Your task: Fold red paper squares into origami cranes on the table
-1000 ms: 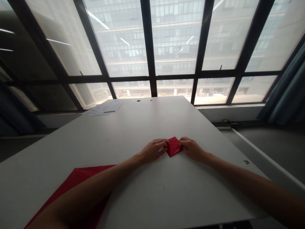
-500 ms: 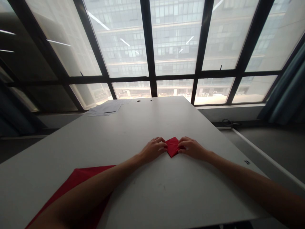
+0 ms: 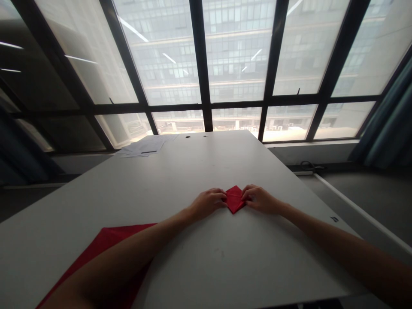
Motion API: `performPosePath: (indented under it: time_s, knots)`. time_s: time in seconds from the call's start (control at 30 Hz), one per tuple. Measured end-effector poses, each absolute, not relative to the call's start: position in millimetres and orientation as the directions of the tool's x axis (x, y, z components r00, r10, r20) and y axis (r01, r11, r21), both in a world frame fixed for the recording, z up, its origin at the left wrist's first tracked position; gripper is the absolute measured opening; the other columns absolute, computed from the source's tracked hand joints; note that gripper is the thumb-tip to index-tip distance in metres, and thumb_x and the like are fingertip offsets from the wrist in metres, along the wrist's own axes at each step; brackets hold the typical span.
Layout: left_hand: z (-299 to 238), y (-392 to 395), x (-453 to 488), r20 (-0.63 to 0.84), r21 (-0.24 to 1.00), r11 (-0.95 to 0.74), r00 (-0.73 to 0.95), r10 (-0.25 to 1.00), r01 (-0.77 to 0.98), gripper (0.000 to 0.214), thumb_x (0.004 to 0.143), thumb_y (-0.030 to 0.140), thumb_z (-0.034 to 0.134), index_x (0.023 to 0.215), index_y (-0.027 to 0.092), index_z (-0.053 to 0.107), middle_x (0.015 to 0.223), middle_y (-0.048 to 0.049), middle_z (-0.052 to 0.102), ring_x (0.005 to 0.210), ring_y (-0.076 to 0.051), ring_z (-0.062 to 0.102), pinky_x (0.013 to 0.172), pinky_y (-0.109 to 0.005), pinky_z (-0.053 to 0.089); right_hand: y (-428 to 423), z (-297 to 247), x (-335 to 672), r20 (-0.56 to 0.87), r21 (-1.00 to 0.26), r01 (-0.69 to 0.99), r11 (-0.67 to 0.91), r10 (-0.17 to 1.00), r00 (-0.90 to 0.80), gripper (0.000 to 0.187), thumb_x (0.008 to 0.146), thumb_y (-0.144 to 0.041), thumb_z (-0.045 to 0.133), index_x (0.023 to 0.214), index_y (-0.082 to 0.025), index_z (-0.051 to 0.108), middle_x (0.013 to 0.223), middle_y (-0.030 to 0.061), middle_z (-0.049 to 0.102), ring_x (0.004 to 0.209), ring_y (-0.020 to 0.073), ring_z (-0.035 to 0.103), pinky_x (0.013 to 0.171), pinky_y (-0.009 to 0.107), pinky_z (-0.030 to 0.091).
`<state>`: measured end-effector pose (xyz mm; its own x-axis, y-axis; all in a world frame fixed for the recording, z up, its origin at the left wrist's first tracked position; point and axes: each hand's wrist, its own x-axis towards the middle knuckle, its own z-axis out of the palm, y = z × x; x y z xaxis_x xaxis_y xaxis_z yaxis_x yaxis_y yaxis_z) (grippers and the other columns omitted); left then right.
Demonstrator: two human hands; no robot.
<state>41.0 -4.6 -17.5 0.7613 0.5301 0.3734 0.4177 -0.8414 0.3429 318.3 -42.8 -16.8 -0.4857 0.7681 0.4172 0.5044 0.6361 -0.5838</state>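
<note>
Red folded sheet (image 3: 233, 200) is pinched by nearly closed left fingers (image 3: 221, 196) and right fingers (image 3: 247, 196).

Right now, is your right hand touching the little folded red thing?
Touching. The head view shows it: the right hand's curled fingers meet the right edge of the folded red piece, with no gap between.

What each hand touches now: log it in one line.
left hand: red piece, left side | right hand: red piece, right side | red sheet: lower left
</note>
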Motion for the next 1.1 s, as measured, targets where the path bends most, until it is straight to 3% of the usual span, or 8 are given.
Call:
performPosePath:
  time_s: [0.17, 0.7, 1.1]
  knots:
    - [-16, -5, 41, 0.378, 0.292, -0.854, 0.769, 0.516, 0.431, 0.021, 0.096, 0.037, 0.06, 0.104, 0.025, 0.074, 0.112, -0.004, 0.071, 0.104, -0.019, 0.066, 0.096, -0.027, 0.048, -40, -24, 315, 0.431, -0.585, 0.535, 0.609, 0.793, -0.431, 0.022, 0.071, -0.002, 0.061, 0.077, -0.02, 0.072, 0.089, 0.004, 0.068, 0.083, 0.0183, 0.062, 0.077, 0.029, 0.049]
    - [-13, -5, 41, 0.336, 0.177, -0.836, 0.767, 0.547, 0.519, 0.027, 0.09, 0.046, 0.066, 0.108, 0.026, 0.07, 0.109, -0.0039, 0.07, 0.1, -0.021, 0.066, 0.092, -0.032, 0.046, -43, -26, 312, 0.485, -0.504, 0.58, 0.64, 0.765, -0.423, 0.022, 0.075, -0.003, 0.058, 0.081, -0.021, 0.07, 0.094, 0.0029, 0.068, 0.083, 0.0168, 0.062, 0.074, 0.026, 0.046]
    - [-10, -10, 42, 0.332, 0.162, -0.827, 0.76, 0.559, 0.538, 0.025, 0.095, 0.045, 0.059, 0.106, 0.025, 0.07, 0.103, -0.0038, 0.069, 0.093, -0.019, 0.066, 0.087, -0.029, 0.046, -42, -26, 312, 0.493, -0.581, 0.54, 0.609, 0.791, -0.362, 0.019, 0.075, -0.003, 0.058, 0.076, -0.019, 0.067, 0.085, 0.0022, 0.066, 0.07, 0.014, 0.057, 0.067, 0.025, 0.044]
